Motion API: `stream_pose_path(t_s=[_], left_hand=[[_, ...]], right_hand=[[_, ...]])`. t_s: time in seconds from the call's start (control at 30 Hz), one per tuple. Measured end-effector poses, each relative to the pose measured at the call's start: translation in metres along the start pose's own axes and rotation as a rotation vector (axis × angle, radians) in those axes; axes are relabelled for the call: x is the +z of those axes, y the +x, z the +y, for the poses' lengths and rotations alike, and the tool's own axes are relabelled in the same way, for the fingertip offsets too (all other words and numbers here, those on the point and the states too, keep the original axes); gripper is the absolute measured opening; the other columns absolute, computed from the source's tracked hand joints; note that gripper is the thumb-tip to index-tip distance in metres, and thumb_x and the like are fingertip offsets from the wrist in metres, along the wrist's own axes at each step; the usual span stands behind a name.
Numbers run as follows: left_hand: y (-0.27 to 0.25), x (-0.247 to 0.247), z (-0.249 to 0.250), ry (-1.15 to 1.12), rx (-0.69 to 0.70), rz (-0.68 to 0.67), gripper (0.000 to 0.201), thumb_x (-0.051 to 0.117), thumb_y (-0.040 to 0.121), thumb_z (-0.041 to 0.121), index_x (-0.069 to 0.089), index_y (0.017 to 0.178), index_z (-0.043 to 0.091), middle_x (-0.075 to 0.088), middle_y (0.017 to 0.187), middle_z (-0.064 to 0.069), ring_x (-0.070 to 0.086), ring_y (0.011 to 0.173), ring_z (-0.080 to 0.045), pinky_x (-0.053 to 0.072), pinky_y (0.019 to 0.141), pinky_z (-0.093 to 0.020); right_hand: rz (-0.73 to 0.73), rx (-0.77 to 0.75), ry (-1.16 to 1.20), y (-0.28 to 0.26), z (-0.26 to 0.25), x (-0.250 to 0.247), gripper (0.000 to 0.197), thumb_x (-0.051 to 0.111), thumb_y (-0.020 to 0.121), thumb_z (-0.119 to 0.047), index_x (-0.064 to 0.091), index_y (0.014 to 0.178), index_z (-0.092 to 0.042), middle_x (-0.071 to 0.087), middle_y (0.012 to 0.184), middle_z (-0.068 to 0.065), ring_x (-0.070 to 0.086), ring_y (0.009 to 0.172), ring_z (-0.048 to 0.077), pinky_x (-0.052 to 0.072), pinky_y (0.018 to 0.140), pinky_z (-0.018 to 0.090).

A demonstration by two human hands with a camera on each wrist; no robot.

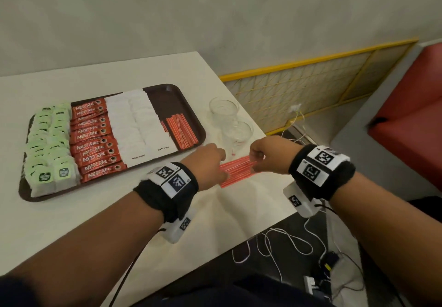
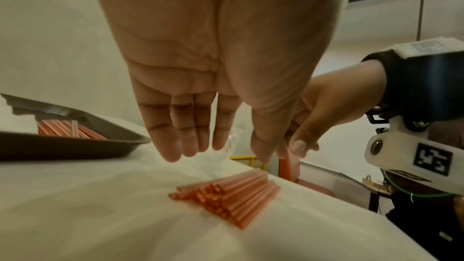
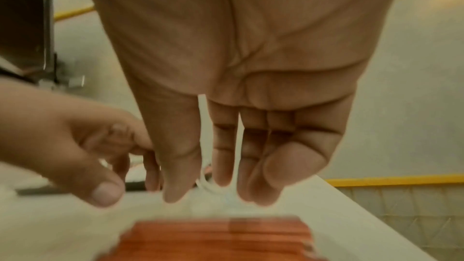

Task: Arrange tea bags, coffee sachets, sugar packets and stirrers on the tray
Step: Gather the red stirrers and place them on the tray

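Note:
A loose pile of orange stirrers (image 1: 236, 170) (image 2: 226, 195) (image 3: 218, 239) lies on the white table just right of the brown tray (image 1: 167, 101) (image 2: 75, 146). My left hand (image 1: 215, 163) (image 2: 218, 146) hovers over the pile's left end with straight fingers, holding nothing. My right hand (image 1: 259, 160) (image 3: 220, 182) is at the right end, its fingers hanging loose and empty. The tray holds green tea bags (image 1: 47, 149), red coffee sachets (image 1: 95, 139), white sugar packets (image 1: 136, 125) and a small bunch of stirrers (image 1: 180, 131) (image 2: 65, 128).
Two clear glasses (image 1: 223, 110) (image 1: 238, 132) stand behind the hands, close to the table's right edge. Beyond that edge are a yellow-framed panel (image 1: 311, 86), a red seat (image 1: 411, 105) and white cables (image 1: 287, 242) on the floor.

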State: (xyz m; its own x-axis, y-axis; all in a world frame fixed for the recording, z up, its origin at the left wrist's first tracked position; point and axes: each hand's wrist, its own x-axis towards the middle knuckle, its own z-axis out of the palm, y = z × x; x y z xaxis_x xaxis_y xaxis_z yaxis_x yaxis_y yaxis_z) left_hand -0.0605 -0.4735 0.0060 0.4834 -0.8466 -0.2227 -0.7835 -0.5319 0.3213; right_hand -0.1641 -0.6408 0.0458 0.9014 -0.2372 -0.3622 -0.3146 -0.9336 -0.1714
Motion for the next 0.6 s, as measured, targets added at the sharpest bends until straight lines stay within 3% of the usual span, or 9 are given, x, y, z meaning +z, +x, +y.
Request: stream_pose_path(t_s=[0.13, 0.27, 0.47, 0.6], left_hand=[[0.014, 0.018, 0.016, 0.098, -0.018, -0.010, 0.059, 0.067, 0.085, 0.046, 0.050, 0.131, 0.014, 0.052, 0.119, -0.008, 0.053, 0.107, -0.024, 0.046, 0.089, -0.035], [0.022, 0.031, 0.029, 0.162, -0.097, -0.019, 0.057, 0.068, 0.084, 0.047, 0.050, 0.126, 0.013, 0.052, 0.114, -0.008, 0.053, 0.104, -0.024, 0.049, 0.087, -0.037], [0.030, 0.041, 0.037, 0.222, -0.140, 0.006, 0.039, 0.065, 0.091, 0.036, 0.055, 0.121, 0.012, 0.055, 0.113, -0.009, 0.056, 0.102, -0.027, 0.051, 0.087, -0.041], [0.032, 0.044, 0.043, 0.265, -0.139, 0.019, 0.020, 0.055, 0.095, 0.021, 0.056, 0.114, 0.014, 0.056, 0.109, -0.008, 0.057, 0.096, -0.026, 0.050, 0.079, -0.038]], right_hand=[[0.066, -0.019, -0.142, 0.017, 0.014, 0.029, 0.040, 0.070, 0.079, -0.037, 0.058, 0.112, -0.018, 0.057, 0.104, 0.005, 0.058, 0.097, 0.025, 0.049, 0.084, 0.035], [0.077, -0.069, -0.161, 0.027, 0.017, 0.042, 0.055, 0.075, 0.075, -0.037, 0.054, 0.123, -0.019, 0.056, 0.118, 0.002, 0.054, 0.110, 0.023, 0.049, 0.092, 0.042], [0.056, -0.130, -0.180, 0.035, 0.018, 0.053, 0.032, 0.071, 0.081, -0.032, 0.060, 0.108, -0.021, 0.056, 0.103, 0.001, 0.058, 0.094, 0.022, 0.050, 0.079, 0.038], [0.053, -0.142, -0.209, 0.037, 0.017, 0.052, 0.026, 0.065, 0.084, -0.029, 0.059, 0.106, -0.017, 0.060, 0.103, 0.004, 0.057, 0.097, 0.026, 0.048, 0.080, 0.037]])
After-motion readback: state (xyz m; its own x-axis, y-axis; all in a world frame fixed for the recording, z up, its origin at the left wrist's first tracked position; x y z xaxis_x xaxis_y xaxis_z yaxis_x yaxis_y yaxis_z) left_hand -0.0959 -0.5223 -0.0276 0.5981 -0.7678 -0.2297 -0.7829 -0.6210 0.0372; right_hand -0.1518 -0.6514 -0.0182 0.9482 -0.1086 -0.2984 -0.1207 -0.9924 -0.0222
